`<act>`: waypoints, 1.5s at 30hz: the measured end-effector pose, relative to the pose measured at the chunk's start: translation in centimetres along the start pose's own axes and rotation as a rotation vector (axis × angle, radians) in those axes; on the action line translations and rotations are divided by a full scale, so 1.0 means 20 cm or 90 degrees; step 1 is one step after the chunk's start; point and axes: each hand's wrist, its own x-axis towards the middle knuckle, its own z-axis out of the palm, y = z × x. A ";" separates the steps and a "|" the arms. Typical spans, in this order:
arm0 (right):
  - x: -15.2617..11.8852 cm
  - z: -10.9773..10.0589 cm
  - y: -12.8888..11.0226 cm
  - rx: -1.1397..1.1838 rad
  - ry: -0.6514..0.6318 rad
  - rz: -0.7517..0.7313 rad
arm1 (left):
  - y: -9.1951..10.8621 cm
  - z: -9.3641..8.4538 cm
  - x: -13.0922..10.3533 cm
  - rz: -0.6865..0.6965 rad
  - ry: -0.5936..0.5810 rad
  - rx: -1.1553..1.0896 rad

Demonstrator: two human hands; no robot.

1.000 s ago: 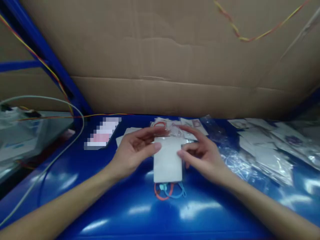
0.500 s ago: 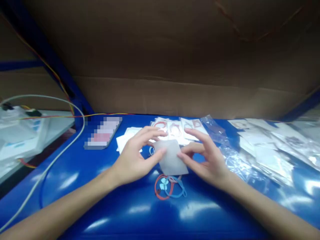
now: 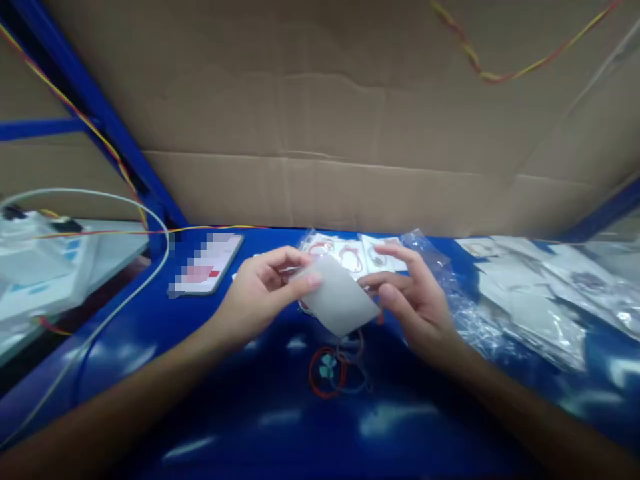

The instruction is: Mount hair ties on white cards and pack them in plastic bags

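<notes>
Both arms reach in from the bottom corners and slant toward the middle, so the two hands face each other above the blue table (image 3: 225, 420). The left hand (image 3: 265, 283) grips a pale card (image 3: 340, 297). Its thumb lies flat on top of the card, pointing right, and its other fingers curl at the far side, partly hidden by the card. The card is between the two hands — it is turned and tilted, with one corner pointing down toward the table's front.

The right hand (image 3: 383, 270) is open. Its pointing finger sticks out to the left, up high, and its thumb is bent and apart from that finger. Another finger reaches close to the card's right edge — I cannot tell if it touches.

Just below the card, a red ring (image 3: 325, 395) and a blue loop (image 3: 353, 391) lie on the table, one crossing the other. A small light blue piece (image 3: 327, 366) is inside the red ring. Behind the hands lie white packets (image 3: 350, 257) with loops on them. Crinkly clear plastic (image 3: 473, 323) is just right of the right hand.
</notes>
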 end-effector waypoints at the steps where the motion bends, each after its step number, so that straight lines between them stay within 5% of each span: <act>1: 0.01 -0.01 0.00 -0.025 0.004 0.009 | -0.01 -0.01 0.01 0.017 0.045 -0.020; 6: 0.03 -0.05 -0.01 -0.239 -0.113 0.043 | -0.02 -0.04 0.04 0.084 0.223 -0.046; 13: 0.03 -0.05 -0.03 -0.395 -0.396 0.098 | -0.02 -0.03 0.04 0.072 0.222 -0.066; 18: 0.03 -0.04 -0.02 -0.353 -0.474 0.124 | -0.03 -0.02 0.04 0.046 0.199 -0.060; 24: 0.02 -0.05 -0.01 -0.201 -0.427 0.204 | -0.04 -0.02 0.04 0.050 0.190 -0.070; 34: 0.05 -0.07 -0.03 0.105 -0.219 0.247 | -0.01 0.02 0.00 0.109 0.162 0.030; 39: 0.06 -0.10 -0.02 0.261 -0.219 0.222 | -0.03 0.03 -0.04 0.165 0.099 0.157; 45: 0.05 -0.08 -0.08 0.272 -0.201 0.252 | -0.02 0.05 -0.09 0.226 0.008 0.282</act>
